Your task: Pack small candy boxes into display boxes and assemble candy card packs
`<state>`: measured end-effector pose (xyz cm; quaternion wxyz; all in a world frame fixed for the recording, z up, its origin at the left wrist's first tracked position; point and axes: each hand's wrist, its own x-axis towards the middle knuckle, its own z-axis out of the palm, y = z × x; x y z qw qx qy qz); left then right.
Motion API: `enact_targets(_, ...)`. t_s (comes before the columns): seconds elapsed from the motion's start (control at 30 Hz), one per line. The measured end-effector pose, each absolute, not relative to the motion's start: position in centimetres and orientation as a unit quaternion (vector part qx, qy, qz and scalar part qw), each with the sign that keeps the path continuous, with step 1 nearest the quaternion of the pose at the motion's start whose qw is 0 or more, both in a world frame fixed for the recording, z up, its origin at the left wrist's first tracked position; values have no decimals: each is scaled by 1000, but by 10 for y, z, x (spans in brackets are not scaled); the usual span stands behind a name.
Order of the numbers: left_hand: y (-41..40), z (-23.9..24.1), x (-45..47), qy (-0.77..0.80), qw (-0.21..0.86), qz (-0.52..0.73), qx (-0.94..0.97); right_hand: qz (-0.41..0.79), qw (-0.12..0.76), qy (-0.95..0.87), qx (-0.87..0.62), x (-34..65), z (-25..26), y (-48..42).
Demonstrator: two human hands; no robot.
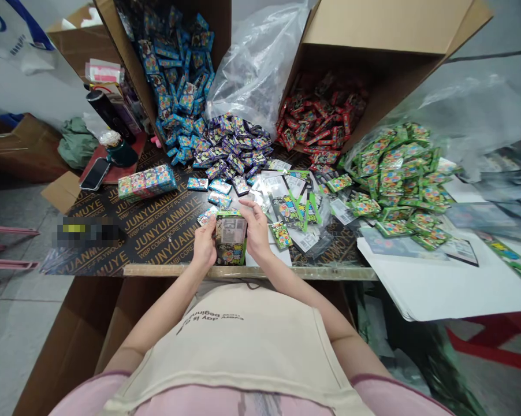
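At the table's front edge, a flat green-and-black printed packet (231, 238) is held upright between my two hands. My left hand (205, 241) grips its left side, thumb on the near face. Fingers of my right hand (256, 228) close round the right side and top corner. Just beyond lie several small blue packs (219, 199). A small green pack (280, 235) rests right of my right hand. Farther right is a loose pile of green-and-black printed cards (293, 202) with clear plastic sleeves. What the packet contains is hidden.
Cardboard boxes hold blue packs (186, 86) and red packs (321, 118), with purple packs (232, 144) heaped between. Green packs (399, 173) pile up at right beside a white board (438, 289). At left are wrapped packs (148, 182), a phone (95, 174) and a dark bottle (108, 115).
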<state>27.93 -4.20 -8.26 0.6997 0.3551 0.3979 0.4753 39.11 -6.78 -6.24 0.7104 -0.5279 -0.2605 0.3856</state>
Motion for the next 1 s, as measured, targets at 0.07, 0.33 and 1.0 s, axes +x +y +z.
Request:
enact_targets(0.07, -41, -76, 281, 389, 723, 475, 317, 415, 708, -250, -513, 390, -60, -67)
enact_targets(0.33, -19, -61, 276, 403, 763, 407, 298, 460, 724, -254, -447, 395, -54, -75)
enact_targets(1.0, 11, -21, 251, 345, 572, 350, 657, 337, 683, -381, -524, 410, -49, -85)
